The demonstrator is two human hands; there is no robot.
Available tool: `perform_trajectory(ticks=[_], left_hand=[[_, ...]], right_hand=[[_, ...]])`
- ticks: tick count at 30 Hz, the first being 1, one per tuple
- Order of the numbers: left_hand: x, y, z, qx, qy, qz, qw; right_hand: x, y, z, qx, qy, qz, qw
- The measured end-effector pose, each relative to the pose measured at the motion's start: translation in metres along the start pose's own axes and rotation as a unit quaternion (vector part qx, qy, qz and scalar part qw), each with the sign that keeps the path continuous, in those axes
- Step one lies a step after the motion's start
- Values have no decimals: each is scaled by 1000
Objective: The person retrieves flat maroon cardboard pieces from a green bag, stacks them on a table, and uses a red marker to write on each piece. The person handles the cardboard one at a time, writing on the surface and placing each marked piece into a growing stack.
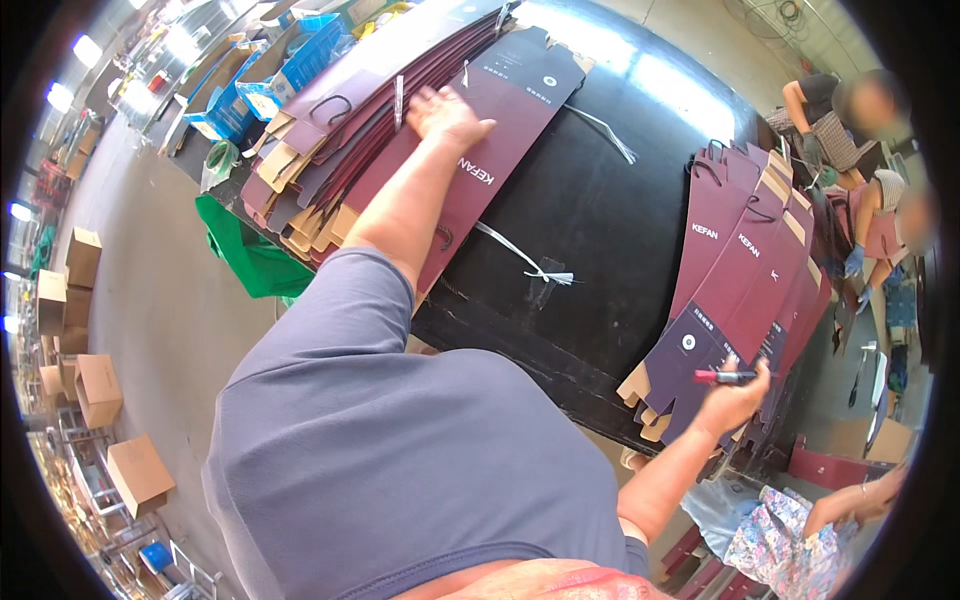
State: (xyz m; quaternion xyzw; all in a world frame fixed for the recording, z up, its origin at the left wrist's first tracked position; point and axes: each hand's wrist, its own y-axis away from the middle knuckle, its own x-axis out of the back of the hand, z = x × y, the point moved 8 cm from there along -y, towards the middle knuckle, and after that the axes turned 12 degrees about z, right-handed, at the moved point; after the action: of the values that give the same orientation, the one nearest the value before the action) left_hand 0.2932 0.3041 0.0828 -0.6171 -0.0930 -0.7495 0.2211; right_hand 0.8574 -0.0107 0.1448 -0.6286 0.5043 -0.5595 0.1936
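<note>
My left hand [445,118] is open, its fingers spread over a flat maroon and navy paper bag [520,118] with a dark cord handle. That bag lies against a thick, bundled stack of similar flat bags [350,110] on the left of the black table [590,220]. In my right hand [732,402] is a dark marker pen [724,377] with a red end, held crosswise between the fingers. It is over the near end of a second, fanned-out stack of maroon bags [712,265] on the table's right side.
White tie strips [520,262] lie on the tabletop between the stacks. Blue boxes [290,65] stand beyond the left stack, and green cloth [245,250] hangs off the left edge. Other people work along the right side; one wears a floral garment [785,540]. Cardboard cartons [140,472] stand at far left.
</note>
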Motion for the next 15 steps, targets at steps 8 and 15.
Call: perform_trajectory(ticks=[8, 15], left_hand=[[-32, 115, 64, -194, -155, -131, 960], [0, 118, 63, -265, -126, -70, 953]], right_hand=[[-84, 96, -126, 105, -201, -137, 964], [-78, 89, -131, 25, -280, -124, 951]])
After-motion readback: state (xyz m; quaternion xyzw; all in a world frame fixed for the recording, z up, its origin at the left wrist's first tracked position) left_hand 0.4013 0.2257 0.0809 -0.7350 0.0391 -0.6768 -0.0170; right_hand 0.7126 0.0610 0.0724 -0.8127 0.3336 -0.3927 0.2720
